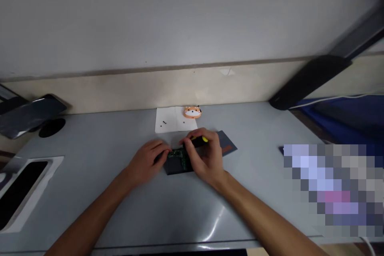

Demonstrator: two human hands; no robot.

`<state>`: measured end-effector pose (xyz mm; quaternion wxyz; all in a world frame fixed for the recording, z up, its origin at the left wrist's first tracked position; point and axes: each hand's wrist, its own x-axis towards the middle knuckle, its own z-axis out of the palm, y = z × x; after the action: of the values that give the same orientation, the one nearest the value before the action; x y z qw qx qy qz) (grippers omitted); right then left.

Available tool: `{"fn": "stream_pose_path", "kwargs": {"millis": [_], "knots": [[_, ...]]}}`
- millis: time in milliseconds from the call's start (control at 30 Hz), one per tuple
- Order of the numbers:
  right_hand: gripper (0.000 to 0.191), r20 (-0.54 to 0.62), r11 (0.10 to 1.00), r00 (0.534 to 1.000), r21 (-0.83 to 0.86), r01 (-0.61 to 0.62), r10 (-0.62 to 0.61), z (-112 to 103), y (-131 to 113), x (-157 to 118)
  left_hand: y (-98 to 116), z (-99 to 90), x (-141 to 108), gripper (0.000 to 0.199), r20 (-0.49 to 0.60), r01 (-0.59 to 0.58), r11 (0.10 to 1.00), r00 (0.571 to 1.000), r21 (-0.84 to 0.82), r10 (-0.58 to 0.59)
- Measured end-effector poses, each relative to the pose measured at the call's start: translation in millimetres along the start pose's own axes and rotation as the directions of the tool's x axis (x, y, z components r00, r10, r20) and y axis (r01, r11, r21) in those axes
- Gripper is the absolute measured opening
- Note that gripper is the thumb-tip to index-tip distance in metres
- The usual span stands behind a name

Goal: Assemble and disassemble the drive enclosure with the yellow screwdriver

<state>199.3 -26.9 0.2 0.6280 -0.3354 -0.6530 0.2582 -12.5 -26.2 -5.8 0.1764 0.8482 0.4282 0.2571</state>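
Note:
On the grey table lies an opened dark device with a green circuit board (183, 159) showing inside it. My left hand (150, 159) is closed at the board's upper left edge, its fingertips pinched at the corner; what they grip is too small to make out. My right hand (207, 156) is wrapped round a black and yellow screwdriver (199, 141) above the board's right side. The tool's tip cannot be made out. Behind my right hand, a flat grey panel with a reddish strip (228, 144) sticks out.
White paper (165, 116) behind the board bears several tiny dark screws and an orange animal-face case (192, 112). A black phone-like device (22, 192) lies on paper at left. A dark stand (309, 80) is at back right; a blurred-out patch covers the right front.

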Motion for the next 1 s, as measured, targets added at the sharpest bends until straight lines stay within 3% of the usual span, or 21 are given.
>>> {"fn": "stream_pose_path", "kwargs": {"millis": [200, 500, 1000], "knots": [[0.029, 0.007, 0.999, 0.999, -0.017, -0.05, 0.051, 1.1, -2.8, -1.0, -1.2, 0.5, -1.0, 0.024, -0.011, 0.022, 1.0, 1.0, 0.004, -0.022], [0.031, 0.011, 0.998, 1.0, -0.068, 0.012, -0.012, 0.9, -1.4, 2.5, 2.4, -2.9, 2.1, 0.023, 0.02, 0.048, 0.998, 0.999, -0.048, -0.047], [0.032, 0.054, 0.995, 0.999, -0.103, -0.002, 0.008, -1.1, -4.0, 4.8, 3.0, -2.6, 2.1, 0.024, 0.014, 0.038, 0.999, 0.999, 0.003, -0.038]]}}
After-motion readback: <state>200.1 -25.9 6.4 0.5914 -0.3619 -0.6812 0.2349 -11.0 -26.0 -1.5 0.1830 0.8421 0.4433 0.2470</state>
